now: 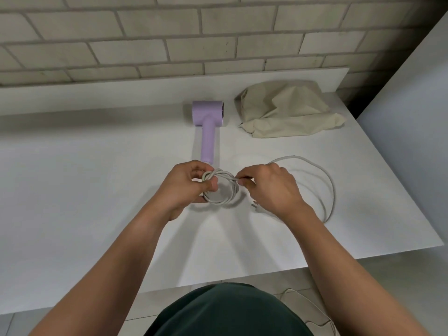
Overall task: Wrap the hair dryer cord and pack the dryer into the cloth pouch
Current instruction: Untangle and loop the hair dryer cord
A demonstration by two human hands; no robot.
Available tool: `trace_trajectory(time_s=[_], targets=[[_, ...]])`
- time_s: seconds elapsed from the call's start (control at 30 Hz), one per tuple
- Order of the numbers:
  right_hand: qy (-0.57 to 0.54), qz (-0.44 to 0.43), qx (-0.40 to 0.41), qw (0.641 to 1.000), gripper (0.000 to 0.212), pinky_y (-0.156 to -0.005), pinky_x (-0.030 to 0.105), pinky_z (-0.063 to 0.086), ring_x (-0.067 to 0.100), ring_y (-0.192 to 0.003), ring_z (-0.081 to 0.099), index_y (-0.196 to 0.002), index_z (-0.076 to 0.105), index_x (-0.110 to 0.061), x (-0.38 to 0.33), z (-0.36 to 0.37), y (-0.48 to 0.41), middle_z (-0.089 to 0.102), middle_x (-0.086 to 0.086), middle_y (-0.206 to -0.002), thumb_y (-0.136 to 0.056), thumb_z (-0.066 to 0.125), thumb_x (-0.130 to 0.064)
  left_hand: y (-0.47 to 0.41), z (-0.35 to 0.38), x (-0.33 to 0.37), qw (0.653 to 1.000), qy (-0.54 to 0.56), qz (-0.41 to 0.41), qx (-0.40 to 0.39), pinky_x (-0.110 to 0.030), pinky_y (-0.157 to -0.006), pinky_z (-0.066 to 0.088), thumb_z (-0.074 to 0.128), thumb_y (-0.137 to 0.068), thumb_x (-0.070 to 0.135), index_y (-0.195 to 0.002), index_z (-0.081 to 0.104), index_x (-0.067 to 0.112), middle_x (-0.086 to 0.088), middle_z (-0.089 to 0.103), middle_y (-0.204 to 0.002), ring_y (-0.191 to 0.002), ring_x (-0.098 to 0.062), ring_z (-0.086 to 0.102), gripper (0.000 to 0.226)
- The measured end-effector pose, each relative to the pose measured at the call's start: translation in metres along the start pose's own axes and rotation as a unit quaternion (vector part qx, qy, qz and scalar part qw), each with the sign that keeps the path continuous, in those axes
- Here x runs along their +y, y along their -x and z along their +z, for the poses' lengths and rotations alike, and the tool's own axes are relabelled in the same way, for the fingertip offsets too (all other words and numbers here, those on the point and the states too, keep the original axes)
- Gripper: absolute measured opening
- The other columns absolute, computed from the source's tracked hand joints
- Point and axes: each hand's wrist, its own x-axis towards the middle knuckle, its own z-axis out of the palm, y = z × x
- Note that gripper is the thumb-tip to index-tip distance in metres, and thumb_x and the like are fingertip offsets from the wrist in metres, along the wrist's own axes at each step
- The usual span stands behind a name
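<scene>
A lilac hair dryer [208, 127] lies flat on the white table [97, 190], its head toward the wall and its handle pointing at me. Its white cord [324, 180] is partly wound into a small coil [221, 198] just below the handle. My left hand [186, 187] grips the coil's left side, thumb over the strands. My right hand [269, 187] pinches the cord at the coil's upper right. The loose length loops out to the right and back to the plug [254, 205] beside my right wrist. A crumpled beige cloth pouch [286, 110] lies to the right of the dryer's head.
A grey brick wall [169, 37] runs along the table's far edge. A white panel [407, 112] stands at the right, past the table's angled right edge. Another thin cable [312, 309] lies on the tiled floor below the near edge.
</scene>
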Motion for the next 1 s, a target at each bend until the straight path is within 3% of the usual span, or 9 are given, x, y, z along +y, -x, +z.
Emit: trace_trajectory(time_s=[0.1, 0.2, 0.3, 0.4, 0.5, 0.67, 0.77, 0.9, 1.0], targets=[[-0.036, 0.004, 0.047, 0.998, 0.018, -0.072, 0.034, 0.042, 0.024, -0.097, 0.062, -0.110, 0.076, -0.039, -0.001, 0.003, -0.001, 0.064, -0.010, -0.111, -0.102, 0.060, -0.037, -0.005, -0.002, 0.011, 0.997, 0.056, -0.046, -0.028, -0.041, -0.072, 0.063, 0.068, -0.099, 0.016, -0.110, 0.067, 0.004, -0.015, 0.075, -0.107, -0.100, -0.030, 0.075, 0.016], [-0.021, 0.012, 0.062, 0.998, 0.018, -0.068, 0.033, 0.043, 0.024, -0.095, 0.062, -0.109, 0.076, -0.041, -0.001, 0.004, 0.000, 0.064, -0.010, -0.106, -0.101, 0.061, -0.039, -0.014, -0.010, 0.015, 0.996, 0.026, -0.067, -0.061, -0.038, -0.071, 0.062, 0.057, -0.105, 0.014, -0.113, 0.066, 0.004, -0.011, 0.078, -0.110, -0.096, -0.024, 0.075, 0.016], [-0.008, 0.011, 0.073, 0.997, 0.018, -0.067, 0.034, 0.046, 0.023, -0.096, 0.057, -0.107, 0.077, -0.041, 0.001, 0.002, 0.000, 0.063, -0.008, -0.097, -0.101, 0.061, -0.037, -0.021, -0.014, 0.016, 0.994, -0.018, -0.052, -0.093, -0.036, -0.078, 0.061, 0.064, -0.100, 0.007, -0.106, 0.067, 0.009, -0.011, 0.078, -0.110, -0.089, -0.017, 0.069, 0.007], [-0.015, 0.001, 0.066, 0.998, 0.019, -0.069, 0.034, 0.046, 0.021, -0.097, 0.052, -0.106, 0.078, -0.037, 0.001, 0.002, 0.000, 0.063, -0.007, -0.092, -0.101, 0.061, -0.034, -0.024, -0.012, 0.020, 0.996, -0.020, -0.031, -0.082, -0.031, -0.071, 0.060, 0.076, -0.091, 0.004, -0.101, 0.069, 0.011, -0.015, 0.078, -0.108, -0.087, -0.017, 0.069, 0.014], [-0.067, 0.027, 0.052, 0.996, 0.014, -0.074, 0.033, 0.047, 0.019, -0.098, 0.059, -0.105, 0.079, -0.034, 0.002, -0.001, -0.003, 0.070, -0.010, -0.093, -0.095, 0.069, -0.032, -0.026, -0.010, 0.023, 0.997, -0.042, -0.012, -0.056, -0.039, -0.075, 0.065, 0.082, -0.083, -0.001, -0.100, 0.070, 0.006, -0.016, 0.075, -0.094, -0.084, -0.021, 0.071, 0.023], [-0.087, 0.011, -0.031, 0.996, 0.048, -0.085, 0.035, 0.054, 0.018, -0.100, 0.065, -0.139, 0.059, -0.042, -0.003, 0.000, -0.005, 0.074, -0.012, -0.093, -0.093, 0.069, -0.033, -0.025, -0.001, 0.029, 0.992, -0.112, 0.046, -0.048, -0.031, -0.072, 0.062, 0.087, -0.075, -0.005, -0.108, 0.075, 0.013, -0.009, 0.066, -0.086, -0.070, -0.016, 0.067, 0.039], [-0.090, -0.004, -0.010, 0.996, 0.032, -0.084, 0.038, 0.053, 0.021, -0.096, 0.064, -0.126, 0.070, -0.036, -0.003, 0.009, -0.009, 0.070, -0.007, -0.095, -0.094, 0.069, -0.033, -0.028, 0.002, 0.029, 0.986, -0.148, 0.071, -0.035, -0.036, -0.076, 0.064, 0.090, -0.075, 0.002, -0.108, 0.077, 0.017, -0.005, 0.067, -0.080, -0.071, -0.016, 0.068, 0.039], [-0.117, 0.006, 0.043, 0.992, 0.019, -0.086, 0.038, 0.051, 0.020, -0.099, 0.064, -0.108, 0.077, -0.025, 0.000, 0.016, -0.015, 0.073, -0.006, -0.101, -0.091, 0.074, -0.034, -0.028, 0.003, 0.034, 0.977, -0.197, 0.070, -0.036, -0.028, -0.066, 0.063, 0.075, -0.093, 0.017, -0.099, 0.080, 0.011, -0.006, 0.071, -0.076, -0.069, -0.015, 0.070, 0.009], [-0.122, 0.006, 0.045, 0.992, 0.019, -0.081, 0.035, 0.051, 0.017, -0.095, 0.066, -0.105, 0.077, -0.025, 0.000, 0.017, -0.017, 0.075, -0.009, -0.100, -0.090, 0.075, -0.036, -0.028, 0.003, 0.039, 0.934, -0.338, 0.105, -0.053, -0.032, -0.066, 0.064, 0.066, -0.096, 0.021, -0.096, 0.080, 0.019, -0.001, 0.073, -0.077, -0.066, -0.015, 0.073, 0.014]])
